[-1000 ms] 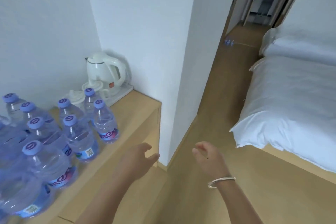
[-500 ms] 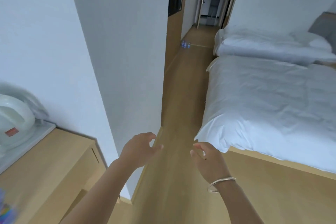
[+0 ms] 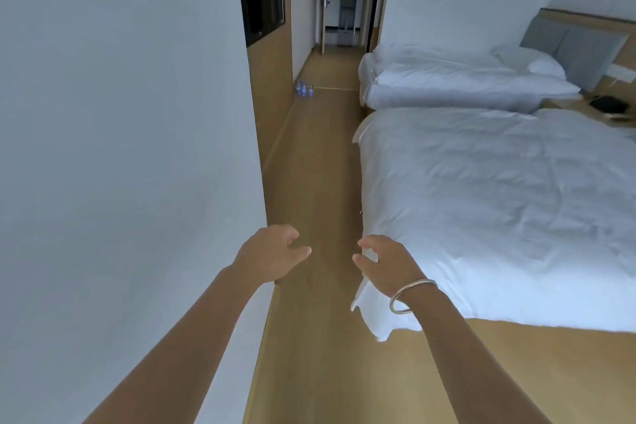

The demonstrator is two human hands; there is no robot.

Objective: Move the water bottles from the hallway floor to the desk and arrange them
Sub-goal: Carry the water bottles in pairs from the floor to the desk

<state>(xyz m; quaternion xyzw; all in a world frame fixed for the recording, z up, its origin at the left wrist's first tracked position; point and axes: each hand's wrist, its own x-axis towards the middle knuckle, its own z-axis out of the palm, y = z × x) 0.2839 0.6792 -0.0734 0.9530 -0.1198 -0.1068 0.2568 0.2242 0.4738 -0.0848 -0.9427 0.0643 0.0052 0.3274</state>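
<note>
Far water bottles too small to count; near bed cut by right edge.

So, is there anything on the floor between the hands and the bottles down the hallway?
Nothing visible. The floor is bare from the left hand and right hand to the bottles; the near bed only borders it on the right.

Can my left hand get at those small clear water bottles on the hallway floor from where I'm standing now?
Probably not yet. The small clear water bottles stand far down the wooden floor against the left wall, while the empty left hand hangs well short. The path between wall and white bed looks free to walk.
</note>
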